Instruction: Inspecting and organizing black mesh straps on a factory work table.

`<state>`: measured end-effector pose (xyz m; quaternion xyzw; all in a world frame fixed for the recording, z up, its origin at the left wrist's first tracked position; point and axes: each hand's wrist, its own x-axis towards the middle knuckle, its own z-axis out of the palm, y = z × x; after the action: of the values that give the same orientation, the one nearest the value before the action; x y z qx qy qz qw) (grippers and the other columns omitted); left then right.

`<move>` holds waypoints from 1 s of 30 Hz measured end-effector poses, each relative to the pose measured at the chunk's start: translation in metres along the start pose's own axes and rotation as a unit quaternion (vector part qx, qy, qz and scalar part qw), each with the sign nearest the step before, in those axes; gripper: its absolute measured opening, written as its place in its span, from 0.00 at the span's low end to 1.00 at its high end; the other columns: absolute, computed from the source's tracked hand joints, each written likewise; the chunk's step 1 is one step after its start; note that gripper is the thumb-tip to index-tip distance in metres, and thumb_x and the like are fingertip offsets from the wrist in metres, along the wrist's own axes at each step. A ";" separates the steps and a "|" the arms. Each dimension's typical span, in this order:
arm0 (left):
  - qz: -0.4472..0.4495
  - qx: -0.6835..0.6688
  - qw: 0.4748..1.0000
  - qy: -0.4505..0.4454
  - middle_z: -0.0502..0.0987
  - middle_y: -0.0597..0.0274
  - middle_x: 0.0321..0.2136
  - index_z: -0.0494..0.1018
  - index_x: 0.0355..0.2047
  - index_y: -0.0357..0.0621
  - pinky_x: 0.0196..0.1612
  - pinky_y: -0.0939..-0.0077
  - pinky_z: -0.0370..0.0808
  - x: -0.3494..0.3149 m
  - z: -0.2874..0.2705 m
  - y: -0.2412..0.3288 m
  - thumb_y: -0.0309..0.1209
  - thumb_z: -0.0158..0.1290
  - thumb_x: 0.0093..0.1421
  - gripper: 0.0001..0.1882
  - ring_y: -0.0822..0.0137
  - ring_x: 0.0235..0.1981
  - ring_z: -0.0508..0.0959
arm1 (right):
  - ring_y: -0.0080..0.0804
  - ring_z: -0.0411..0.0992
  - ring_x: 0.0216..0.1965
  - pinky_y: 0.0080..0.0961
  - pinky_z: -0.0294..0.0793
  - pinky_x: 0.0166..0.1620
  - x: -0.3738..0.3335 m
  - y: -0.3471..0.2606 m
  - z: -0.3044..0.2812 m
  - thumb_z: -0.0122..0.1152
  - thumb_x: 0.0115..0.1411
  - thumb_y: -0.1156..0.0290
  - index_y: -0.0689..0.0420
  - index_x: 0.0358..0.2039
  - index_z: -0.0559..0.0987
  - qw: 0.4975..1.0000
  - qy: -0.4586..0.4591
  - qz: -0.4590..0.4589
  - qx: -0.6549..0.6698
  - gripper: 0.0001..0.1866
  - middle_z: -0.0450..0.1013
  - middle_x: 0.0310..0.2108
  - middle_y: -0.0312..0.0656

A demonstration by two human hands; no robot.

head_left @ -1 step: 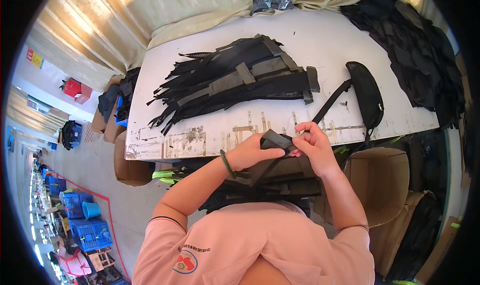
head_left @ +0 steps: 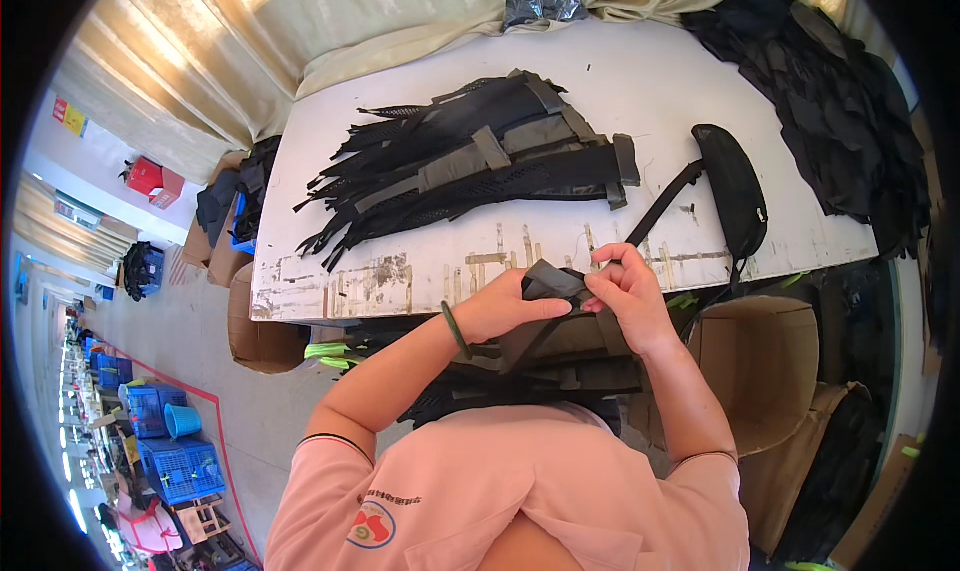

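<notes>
At the table's near edge, my left hand (head_left: 505, 306) is closed on a dark grey and black fabric piece (head_left: 548, 282), its thumb lying along it. My right hand (head_left: 630, 299) pinches the right end of the same piece between thumb and fingers. A black strap (head_left: 668, 205) runs from behind my right fingers up to a curved black pouch (head_left: 733, 196) on the table. More grey and black fabric pieces (head_left: 575, 343) lie below my hands, over my lap. Exactly how strap and fabric piece meet is hidden by my fingers.
A pile of black mesh and grey strips (head_left: 480, 151) lies across the white table (head_left: 640, 81). Dark fabric pieces (head_left: 820, 101) heap over its right end. Cardboard boxes (head_left: 755, 361) stand at right and left below it. Blue crates (head_left: 180, 469) line the floor at left.
</notes>
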<state>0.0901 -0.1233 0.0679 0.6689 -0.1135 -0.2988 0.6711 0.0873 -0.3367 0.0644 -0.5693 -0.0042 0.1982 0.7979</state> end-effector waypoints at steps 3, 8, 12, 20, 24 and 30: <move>-0.047 -0.029 0.998 0.007 0.77 0.63 0.40 0.72 0.46 0.37 0.45 0.78 0.72 0.004 -0.002 0.002 0.35 0.57 0.59 0.19 0.75 0.39 0.74 | 0.17 0.65 0.23 0.15 0.68 0.30 0.007 0.008 -0.002 0.54 0.62 0.76 0.58 0.42 0.67 0.983 0.078 -0.122 -0.111 0.10 0.67 0.25 0.32; -0.101 -0.099 0.990 0.019 0.77 0.64 0.39 0.74 0.45 0.36 0.44 0.78 0.72 0.004 -0.002 0.002 0.39 0.54 0.62 0.19 0.76 0.39 0.74 | 0.16 0.64 0.25 0.15 0.67 0.29 0.017 -0.004 -0.023 0.52 0.64 0.73 0.58 0.42 0.69 0.954 0.191 -0.209 -0.098 0.08 0.66 0.30 0.33; -0.119 -0.111 0.986 0.024 0.78 0.64 0.38 0.74 0.44 0.37 0.45 0.78 0.72 0.005 0.000 0.002 0.42 0.51 0.64 0.19 0.76 0.39 0.75 | 0.17 0.66 0.29 0.16 0.67 0.30 -0.001 -0.007 -0.002 0.56 0.62 0.68 0.55 0.49 0.69 0.962 -0.002 -0.144 -0.232 0.16 0.68 0.28 0.34; 0.216 0.483 0.847 -0.044 0.56 0.39 0.61 0.58 0.62 0.46 0.59 0.46 0.58 -0.013 -0.001 -0.067 0.52 0.58 0.52 0.42 0.39 0.61 0.58 | 0.23 0.64 0.22 0.23 0.65 0.29 0.002 -0.010 -0.070 0.62 0.55 0.65 0.60 0.37 0.75 0.745 -0.127 -0.038 -0.654 0.14 0.68 0.20 0.37; 0.117 0.554 0.820 -0.083 0.44 0.41 0.66 0.45 0.67 0.51 0.63 0.37 0.46 -0.039 0.028 -0.105 0.56 0.55 0.53 0.49 0.43 0.68 0.44 | 0.40 0.74 0.31 0.33 0.72 0.36 0.086 -0.018 -0.102 0.62 0.55 0.54 0.62 0.37 0.77 0.843 0.151 -0.102 -0.505 0.21 0.75 0.26 0.47; 0.134 0.499 0.853 -0.077 0.45 0.39 0.65 0.50 0.66 0.49 0.64 0.43 0.47 -0.025 0.021 -0.087 0.52 0.57 0.54 0.45 0.43 0.67 0.47 | 0.27 0.70 0.18 0.24 0.70 0.25 0.167 0.004 -0.131 0.61 0.56 0.59 0.63 0.30 0.75 0.924 0.208 0.009 -0.321 0.17 0.72 0.20 0.40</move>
<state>0.0371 -0.1207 -0.0079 0.8671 -0.3874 -0.1592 0.2698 0.2708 -0.4007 -0.0225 -0.8235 0.1036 0.0705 0.5533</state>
